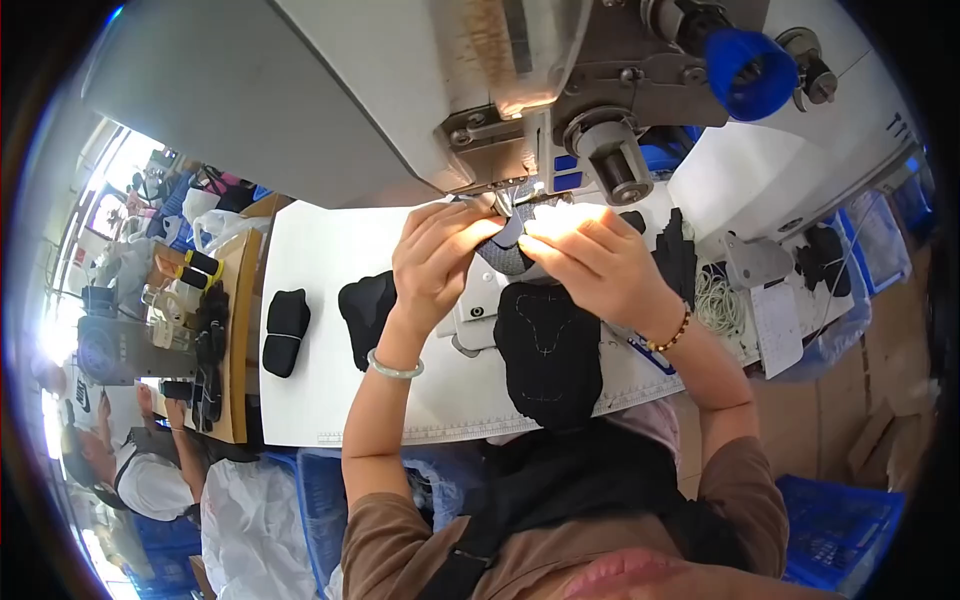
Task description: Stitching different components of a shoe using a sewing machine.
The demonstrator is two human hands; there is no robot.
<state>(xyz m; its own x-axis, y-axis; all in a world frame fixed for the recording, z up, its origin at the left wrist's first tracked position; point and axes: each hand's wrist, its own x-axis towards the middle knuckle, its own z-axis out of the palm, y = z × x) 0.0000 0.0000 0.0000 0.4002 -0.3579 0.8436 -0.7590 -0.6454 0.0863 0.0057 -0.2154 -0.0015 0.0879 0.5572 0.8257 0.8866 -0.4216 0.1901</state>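
Observation:
My left hand (436, 262) and my right hand (605, 262) are raised under the head of a sewing machine (490, 140). Between them is a small dark grey textured fabric piece (508, 255) with a curved edge. The left fingertips pinch its left side near the presser foot. On its right side the right fingers are closed, though bright lamp glare washes out their tips. Just below the hands, a black fabric piece (548, 350) with pale outline marks lies over the table's front edge.
On the white table (300, 415) lie another black piece (368, 308), a banded black stack (287, 332) and a tangle of pale thread (718, 303). A ruler strip (460, 430) runs along the front edge. Blue crates (835, 535) stand lower right. Another person (155, 478) sits at far left.

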